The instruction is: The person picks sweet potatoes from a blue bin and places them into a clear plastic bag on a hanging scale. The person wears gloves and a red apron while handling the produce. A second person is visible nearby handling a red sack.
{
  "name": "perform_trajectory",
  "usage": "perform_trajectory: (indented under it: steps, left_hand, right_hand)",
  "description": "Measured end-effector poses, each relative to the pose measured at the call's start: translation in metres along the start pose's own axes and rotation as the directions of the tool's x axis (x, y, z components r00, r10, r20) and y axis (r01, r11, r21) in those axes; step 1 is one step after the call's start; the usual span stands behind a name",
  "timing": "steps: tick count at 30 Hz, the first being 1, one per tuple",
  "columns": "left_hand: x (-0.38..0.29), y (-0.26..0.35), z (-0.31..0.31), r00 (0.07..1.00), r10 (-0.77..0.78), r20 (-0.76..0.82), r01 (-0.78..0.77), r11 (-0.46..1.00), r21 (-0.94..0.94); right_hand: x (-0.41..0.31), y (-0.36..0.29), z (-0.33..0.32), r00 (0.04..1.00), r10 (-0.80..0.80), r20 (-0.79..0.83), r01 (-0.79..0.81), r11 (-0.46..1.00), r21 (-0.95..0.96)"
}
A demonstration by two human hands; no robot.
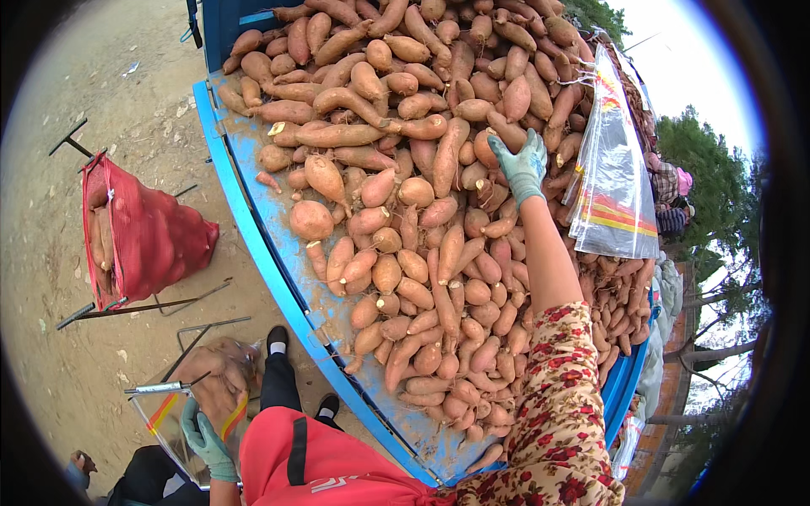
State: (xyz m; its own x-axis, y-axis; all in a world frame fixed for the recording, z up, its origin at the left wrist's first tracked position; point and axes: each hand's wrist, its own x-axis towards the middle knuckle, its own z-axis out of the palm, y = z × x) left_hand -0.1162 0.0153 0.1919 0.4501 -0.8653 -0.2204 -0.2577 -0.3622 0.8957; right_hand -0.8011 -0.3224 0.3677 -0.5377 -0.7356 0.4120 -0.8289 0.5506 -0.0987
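Observation:
A large heap of sweet potatoes point(380, 190) lies on a blue truck bed. My right hand point(522, 161), in a grey-green glove, reaches onto the heap with its fingers around the end of a sweet potato point(508, 131); whether it grips it cannot be told. Low on the left, my left hand point(207, 436), in a similar glove, is at the mouth of a clear plastic bag point(152, 411) with yellow and red stripes. The bag hangs on a metal frame point(166, 387) and holds sweet potatoes. Whether the left fingers pinch the plastic cannot be told.
A red mesh sack point(152, 221) of sweet potatoes stands in a metal stand on the dirt ground. The truck bed's blue edge point(253, 234) runs between ground and heap. Flat clear bags point(614, 190) hang at the heap's right. People point(671, 190) are beyond; another person's hand point(84, 462) shows lower left.

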Motion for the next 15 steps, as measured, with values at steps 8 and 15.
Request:
perform_trajectory:
  steps: [8,15]
  left_hand:
    - [0.008,0.042,0.077,0.927,-0.103,0.361,0.192,0.956,-0.223]
    - [-0.005,0.032,0.093,0.902,-0.122,0.414,0.245,0.935,-0.257]
  right_hand:
    - [0.012,-0.015,0.016,0.955,0.098,0.281,-0.082,0.994,-0.069]
    - [-0.066,0.043,-0.03,0.959,0.048,0.278,-0.095,0.983,0.158]
